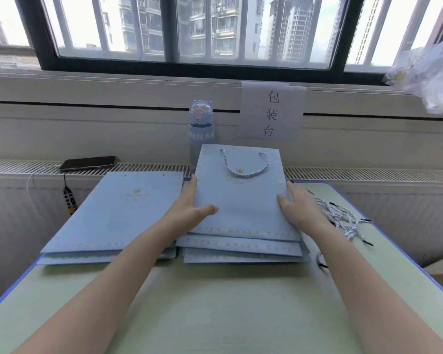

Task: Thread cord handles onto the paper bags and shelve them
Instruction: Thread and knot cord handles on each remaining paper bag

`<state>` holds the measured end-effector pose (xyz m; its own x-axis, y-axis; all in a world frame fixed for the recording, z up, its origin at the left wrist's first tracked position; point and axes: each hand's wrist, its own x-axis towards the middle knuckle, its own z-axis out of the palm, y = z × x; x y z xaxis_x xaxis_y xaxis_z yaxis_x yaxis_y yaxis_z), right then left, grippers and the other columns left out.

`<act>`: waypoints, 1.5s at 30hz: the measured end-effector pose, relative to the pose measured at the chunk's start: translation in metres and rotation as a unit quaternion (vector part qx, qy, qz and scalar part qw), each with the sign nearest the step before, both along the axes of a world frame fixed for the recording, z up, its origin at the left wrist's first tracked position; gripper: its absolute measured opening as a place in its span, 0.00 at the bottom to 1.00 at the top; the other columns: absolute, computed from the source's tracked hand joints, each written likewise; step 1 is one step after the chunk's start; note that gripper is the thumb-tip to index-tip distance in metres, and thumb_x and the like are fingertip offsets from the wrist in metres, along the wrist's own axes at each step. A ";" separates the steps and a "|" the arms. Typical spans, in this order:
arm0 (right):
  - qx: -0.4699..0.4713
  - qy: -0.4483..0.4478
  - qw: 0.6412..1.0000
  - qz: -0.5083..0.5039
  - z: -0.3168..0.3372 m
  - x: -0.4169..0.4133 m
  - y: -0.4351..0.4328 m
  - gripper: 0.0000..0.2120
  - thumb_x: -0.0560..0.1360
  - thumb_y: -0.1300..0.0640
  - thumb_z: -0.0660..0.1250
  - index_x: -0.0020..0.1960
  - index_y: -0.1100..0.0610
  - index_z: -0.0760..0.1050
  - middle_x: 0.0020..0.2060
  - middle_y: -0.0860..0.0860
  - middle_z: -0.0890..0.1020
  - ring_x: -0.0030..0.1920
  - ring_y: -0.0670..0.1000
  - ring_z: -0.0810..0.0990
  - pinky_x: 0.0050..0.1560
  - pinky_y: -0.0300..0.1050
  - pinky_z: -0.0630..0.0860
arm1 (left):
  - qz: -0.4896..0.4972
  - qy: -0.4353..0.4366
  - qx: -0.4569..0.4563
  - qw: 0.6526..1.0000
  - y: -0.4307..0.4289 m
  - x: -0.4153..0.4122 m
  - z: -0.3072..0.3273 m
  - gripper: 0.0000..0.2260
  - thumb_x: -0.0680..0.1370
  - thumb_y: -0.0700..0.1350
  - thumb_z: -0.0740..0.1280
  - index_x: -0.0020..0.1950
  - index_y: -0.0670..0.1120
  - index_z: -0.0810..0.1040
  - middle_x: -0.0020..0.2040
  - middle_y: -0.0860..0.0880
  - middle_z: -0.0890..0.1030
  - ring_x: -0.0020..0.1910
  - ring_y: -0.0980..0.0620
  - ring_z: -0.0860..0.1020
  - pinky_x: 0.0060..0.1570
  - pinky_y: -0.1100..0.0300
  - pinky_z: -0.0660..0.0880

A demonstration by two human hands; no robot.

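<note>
A light blue paper bag (pixel 241 198) with a white-and-blue twisted cord handle (pixel 246 164) lies flat on top of a small stack of similar bags (pixel 243 247) at the table's middle. My left hand (pixel 192 205) holds its left edge, thumb on top and fingers along the side. My right hand (pixel 296 204) holds its right edge the same way. To the left lies a second stack of blue bags (pixel 113 215) whose top bag shows two bare holes and no cord. A loose bunch of twisted cords (pixel 340 217) lies on the table right of my right hand.
The pale green table (pixel 215 302) has a blue rim. A blue water bottle (pixel 201 129) stands behind the bags on the radiator ledge, a phone (pixel 87 163) lies at the ledge's left, and a paper sign (pixel 271 111) hangs on the wall. Clear plastic bags (pixel 430 70) hang at upper right.
</note>
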<state>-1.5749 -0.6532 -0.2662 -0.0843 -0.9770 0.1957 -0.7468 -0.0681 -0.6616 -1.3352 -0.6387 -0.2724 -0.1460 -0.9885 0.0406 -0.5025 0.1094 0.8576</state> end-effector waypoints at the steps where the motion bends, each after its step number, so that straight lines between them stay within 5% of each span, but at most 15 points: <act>1: -0.011 0.023 1.000 -0.013 0.001 0.001 0.001 0.16 0.79 0.59 0.58 0.65 0.61 0.70 0.64 0.56 0.73 0.62 0.56 0.70 0.55 0.44 0.65 | 0.000 -0.002 0.017 1.000 0.000 -0.001 0.001 0.40 0.78 0.51 0.66 0.78 0.53 0.40 0.78 0.55 0.47 0.76 0.53 0.52 0.72 0.53 0.54; 3: -0.027 0.037 0.998 -0.037 0.005 0.006 0.004 0.14 0.77 0.62 0.59 0.61 0.66 0.74 0.61 0.58 0.75 0.59 0.58 0.72 0.47 0.43 0.63 | 0.000 -0.001 0.056 0.998 -0.002 -0.001 0.002 0.42 0.77 0.52 0.67 0.77 0.54 0.38 0.78 0.53 0.49 0.76 0.51 0.54 0.72 0.53 0.55; 6: -0.032 0.029 0.996 -0.082 0.011 0.011 0.010 0.18 0.78 0.60 0.59 0.65 0.64 0.73 0.64 0.58 0.75 0.64 0.57 0.71 0.55 0.43 0.67 | -0.021 -0.020 0.108 0.994 0.001 0.000 0.010 0.48 0.70 0.60 0.70 0.78 0.53 0.40 0.75 0.56 0.58 0.74 0.49 0.60 0.73 0.52 0.57; 8: -0.031 0.042 0.994 -0.095 0.012 0.011 0.012 0.18 0.78 0.58 0.59 0.65 0.63 0.74 0.60 0.60 0.78 0.61 0.59 0.74 0.56 0.47 0.71 | -0.060 -0.072 0.118 0.989 0.009 0.000 0.018 0.42 0.75 0.58 0.68 0.78 0.49 0.45 0.69 0.61 0.58 0.73 0.51 0.61 0.72 0.57 0.56; 10: -0.018 0.079 0.992 -0.093 0.011 0.009 0.012 0.16 0.77 0.57 0.59 0.58 0.65 0.77 0.52 0.62 0.79 0.53 0.60 0.76 0.50 0.50 0.74 | -0.073 -0.147 0.112 0.980 0.013 0.003 0.024 0.41 0.76 0.57 0.67 0.78 0.46 0.45 0.73 0.57 0.58 0.74 0.51 0.60 0.70 0.58 0.57; 15: 0.002 0.085 0.994 -0.070 0.013 0.009 0.011 0.17 0.79 0.55 0.58 0.54 0.69 0.75 0.53 0.64 0.78 0.51 0.60 0.74 0.42 0.47 0.68 | -0.117 -0.353 0.083 0.925 0.023 -0.002 0.023 0.60 0.64 0.66 0.73 0.73 0.55 0.27 0.75 0.48 0.30 0.77 0.46 0.39 0.75 0.47 0.48; 21: 0.050 0.020 0.998 -0.034 0.011 0.008 0.008 0.18 0.82 0.51 0.55 0.66 0.62 0.68 0.64 0.57 0.74 0.63 0.57 0.71 0.50 0.44 0.64 | -0.126 -0.371 0.057 0.918 0.029 -0.015 0.007 0.58 0.64 0.65 0.74 0.74 0.59 0.30 0.72 0.50 0.24 0.73 0.42 0.29 0.70 0.42 0.57; 26: 0.093 -0.092 0.991 0.002 0.005 0.002 0.006 0.27 0.81 0.47 0.57 0.77 0.52 0.54 0.73 0.51 0.64 0.71 0.54 0.65 0.68 0.49 0.64 | -0.108 -0.364 0.049 0.924 0.027 -0.021 0.007 0.56 0.67 0.64 0.72 0.76 0.54 0.32 0.73 0.45 0.26 0.74 0.38 0.33 0.72 0.43 0.49; 29: 0.090 -0.125 0.988 0.005 0.006 0.000 0.006 0.27 0.81 0.50 0.56 0.77 0.54 0.53 0.74 0.50 0.62 0.73 0.52 0.62 0.68 0.47 0.61 | -0.100 -0.359 0.042 0.927 0.025 -0.021 0.004 0.53 0.69 0.64 0.70 0.76 0.52 0.32 0.74 0.44 0.27 0.74 0.38 0.34 0.72 0.44 0.48; 32: 0.091 -0.104 0.990 0.006 0.005 0.000 0.006 0.20 0.81 0.52 0.57 0.72 0.55 0.64 0.69 0.52 0.70 0.65 0.54 0.71 0.62 0.48 0.69 | -0.094 -0.353 0.041 0.930 0.024 -0.020 0.002 0.53 0.69 0.64 0.70 0.76 0.53 0.33 0.74 0.44 0.27 0.75 0.38 0.36 0.72 0.44 0.49; 37: 0.060 -0.103 0.992 -0.048 0.004 -0.005 0.003 0.17 0.80 0.54 0.59 0.64 0.61 0.73 0.60 0.57 0.77 0.59 0.57 0.75 0.61 0.55 0.72 | -0.054 -0.318 0.038 0.946 0.021 -0.018 0.001 0.50 0.63 0.64 0.75 0.74 0.53 0.49 0.75 0.40 0.32 0.75 0.36 0.52 0.70 0.45 0.60; 43: 0.088 -0.121 0.987 -0.055 -0.005 -0.002 0.000 0.24 0.77 0.48 0.64 0.68 0.55 0.61 0.57 0.54 0.74 0.54 0.56 0.76 0.53 0.49 0.73 | -0.084 -0.356 0.044 0.930 0.023 -0.016 0.005 0.46 0.65 0.66 0.72 0.73 0.52 0.51 0.76 0.38 0.35 0.65 0.39 0.71 0.63 0.53 0.68; 45: 0.089 -0.130 0.986 -0.046 -0.007 -0.001 -0.002 0.25 0.76 0.48 0.65 0.67 0.54 0.60 0.57 0.53 0.76 0.55 0.56 0.78 0.58 0.54 0.74 | -0.090 -0.338 0.024 0.936 0.021 -0.007 0.014 0.42 0.65 0.71 0.66 0.73 0.54 0.57 0.77 0.40 0.50 0.64 0.44 0.71 0.62 0.54 0.67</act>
